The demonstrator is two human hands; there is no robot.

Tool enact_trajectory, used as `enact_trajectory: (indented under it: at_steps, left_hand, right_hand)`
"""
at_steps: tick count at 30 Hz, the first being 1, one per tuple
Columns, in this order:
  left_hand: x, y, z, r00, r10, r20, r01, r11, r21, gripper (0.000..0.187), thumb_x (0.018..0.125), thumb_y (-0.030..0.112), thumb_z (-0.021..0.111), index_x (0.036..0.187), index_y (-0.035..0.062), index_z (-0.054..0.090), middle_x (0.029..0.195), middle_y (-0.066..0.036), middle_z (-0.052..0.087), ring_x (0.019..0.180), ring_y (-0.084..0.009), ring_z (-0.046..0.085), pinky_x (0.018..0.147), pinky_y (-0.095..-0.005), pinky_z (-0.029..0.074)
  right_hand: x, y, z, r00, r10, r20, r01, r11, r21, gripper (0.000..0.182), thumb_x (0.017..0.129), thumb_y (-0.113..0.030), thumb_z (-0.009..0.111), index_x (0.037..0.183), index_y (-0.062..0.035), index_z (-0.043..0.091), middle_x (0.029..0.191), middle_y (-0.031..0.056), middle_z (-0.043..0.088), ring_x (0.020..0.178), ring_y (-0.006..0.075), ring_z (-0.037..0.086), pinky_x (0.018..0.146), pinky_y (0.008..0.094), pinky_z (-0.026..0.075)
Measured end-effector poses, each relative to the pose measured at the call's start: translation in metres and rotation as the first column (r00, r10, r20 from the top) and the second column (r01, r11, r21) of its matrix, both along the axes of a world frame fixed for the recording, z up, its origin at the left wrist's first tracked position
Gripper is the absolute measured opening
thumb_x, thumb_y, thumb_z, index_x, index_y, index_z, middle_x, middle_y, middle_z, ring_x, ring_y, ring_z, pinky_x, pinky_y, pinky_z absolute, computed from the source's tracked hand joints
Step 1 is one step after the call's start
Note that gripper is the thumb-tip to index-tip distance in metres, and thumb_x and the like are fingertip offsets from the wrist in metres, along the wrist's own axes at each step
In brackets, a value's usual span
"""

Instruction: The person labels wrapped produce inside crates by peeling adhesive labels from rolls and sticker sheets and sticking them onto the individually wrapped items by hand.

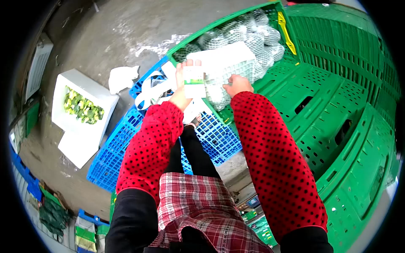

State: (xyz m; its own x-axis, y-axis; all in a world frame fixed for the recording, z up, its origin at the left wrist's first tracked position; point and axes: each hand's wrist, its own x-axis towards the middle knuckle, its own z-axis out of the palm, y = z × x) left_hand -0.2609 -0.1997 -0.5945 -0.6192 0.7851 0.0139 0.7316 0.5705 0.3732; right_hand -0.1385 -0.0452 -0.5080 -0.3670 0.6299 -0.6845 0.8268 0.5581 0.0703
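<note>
Concrete floor, blue pallet [122, 143] under green crates [337, 105]. Left hand [182, 86] clamped on a small label card [194, 81], held over the near edge of the open crate. Right hand [237, 84] rests on netted produce [249, 38] inside; grip unclear. White foam box [80, 116] sits off the pallet's left edge.

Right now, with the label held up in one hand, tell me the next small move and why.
Probably bring the label down onto the white foam tray. The left hand holds it upright beside the tray, and the right hand already rests at the tray's near edge, over the netted produce in the green crate, seemingly steadying it.
</note>
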Motion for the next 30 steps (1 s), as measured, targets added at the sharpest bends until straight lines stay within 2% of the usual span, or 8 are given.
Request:
enact_trajectory:
  at_steps: [5, 6, 9, 15, 19, 26, 28, 30]
  left_hand:
    - [0.013, 0.066, -0.036, 0.93, 0.028, 0.367, 0.158, 0.87, -0.468, 0.033, 0.083, 0.043, 0.045, 0.091, 0.0144, 0.06, 0.092, -0.006, 0.065, 0.079, -0.0256, 0.063, 0.074, -0.0416, 0.048]
    - [0.021, 0.074, -0.053, 0.875, 0.226, 0.428, -0.028, 0.906, -0.422, 0.034, 0.082, 0.042, 0.051, 0.098, 0.013, 0.06, 0.098, -0.007, 0.066, 0.085, -0.0263, 0.063, 0.078, -0.0387, 0.048]
    - [0.048, 0.067, -0.14, 0.915, 0.133, 0.38, -0.118, 0.991, -0.062, 0.043, 0.085, 0.039, 0.054, 0.115, 0.0083, 0.056, 0.108, -0.011, 0.066, 0.098, -0.026, 0.063, 0.086, -0.035, 0.047]
    - [0.046, 0.047, -0.021, 0.364, 0.04, 0.931, -0.535, 0.827, 0.174, 0.042, 0.086, 0.02, 0.06, 0.123, 0.0038, 0.047, 0.118, -0.012, 0.055, 0.113, -0.0209, 0.048, 0.095, -0.0343, 0.038]
    - [0.029, 0.062, 0.005, 0.477, -0.06, 0.877, -0.543, 0.764, 0.348, 0.035, 0.084, 0.016, 0.062, 0.114, 0.0019, 0.052, 0.105, -0.008, 0.056, 0.1, -0.0165, 0.049, 0.087, -0.03, 0.04]
    - [-0.072, 0.043, 0.225, 0.696, -0.364, 0.619, -0.28, 0.656, 0.701, 0.023, 0.08, 0.008, 0.066, 0.099, -0.0014, 0.06, 0.082, -0.001, 0.058, 0.078, -0.0089, 0.053, 0.072, -0.0227, 0.043]
    - [-0.099, 0.016, 0.357, 0.701, -0.46, 0.545, -0.108, 0.686, 0.719, 0.014, 0.079, 0.004, 0.064, 0.093, -0.0013, 0.062, 0.077, 0.002, 0.058, 0.073, -0.0056, 0.052, 0.068, -0.0203, 0.041]
    - [-0.094, -0.021, 0.493, 0.663, -0.501, 0.557, -0.004, 0.741, 0.671, 0.01, 0.08, 0.0, 0.061, 0.09, -0.0012, 0.063, 0.078, 0.003, 0.06, 0.072, -0.004, 0.052, 0.066, -0.0192, 0.04]
  right_hand:
    - [-0.001, 0.004, 0.0, 0.998, -0.018, 0.065, 0.015, 0.999, 0.046, 0.036, 0.074, -0.037, 0.073, 0.102, -0.0145, 0.07, 0.103, 0.0117, 0.069, 0.098, 0.0298, 0.065, 0.083, 0.0432, 0.052]
    - [-0.001, 0.004, -0.001, 0.998, -0.034, 0.055, 0.031, 0.998, 0.056, 0.035, 0.073, -0.036, 0.074, 0.1, -0.0139, 0.07, 0.101, 0.0118, 0.069, 0.097, 0.0298, 0.065, 0.083, 0.0434, 0.052]
    - [0.0, 0.011, -0.001, 0.999, -0.039, -0.011, 0.039, 0.999, 0.011, 0.029, 0.074, -0.034, 0.072, 0.093, -0.0121, 0.07, 0.097, 0.0132, 0.068, 0.094, 0.031, 0.065, 0.081, 0.0442, 0.052]
    - [-0.033, 0.015, 0.034, 0.996, -0.074, 0.039, 0.077, 0.993, -0.09, 0.033, 0.073, -0.021, 0.068, 0.101, -0.0041, 0.071, 0.104, 0.0198, 0.067, 0.099, 0.0328, 0.066, 0.085, 0.0423, 0.052]
    - [-0.09, 0.015, 0.079, 0.977, 0.2, -0.068, -0.203, 0.979, -0.036, 0.029, 0.073, -0.019, 0.069, 0.098, -0.0041, 0.071, 0.102, 0.0185, 0.067, 0.097, 0.0315, 0.065, 0.082, 0.042, 0.053]
    - [-0.184, -0.006, 0.422, 0.543, 0.792, -0.28, -0.743, 0.609, 0.279, 0.032, 0.076, -0.031, 0.072, 0.093, -0.004, 0.068, 0.084, 0.0149, 0.068, 0.083, 0.0276, 0.066, 0.071, 0.0392, 0.053]
    - [-0.168, -0.002, 0.507, 0.41, 0.854, -0.322, -0.747, 0.516, 0.418, 0.034, 0.077, -0.034, 0.072, 0.092, -0.0039, 0.067, 0.08, 0.0139, 0.068, 0.079, 0.0265, 0.066, 0.068, 0.0384, 0.053]
    - [-0.116, 0.0, 0.552, 0.197, 0.756, -0.624, -0.52, 0.62, 0.587, 0.05, 0.073, -0.044, 0.073, 0.098, -0.0024, 0.065, 0.084, 0.0136, 0.068, 0.077, 0.0251, 0.066, 0.068, 0.0368, 0.053]
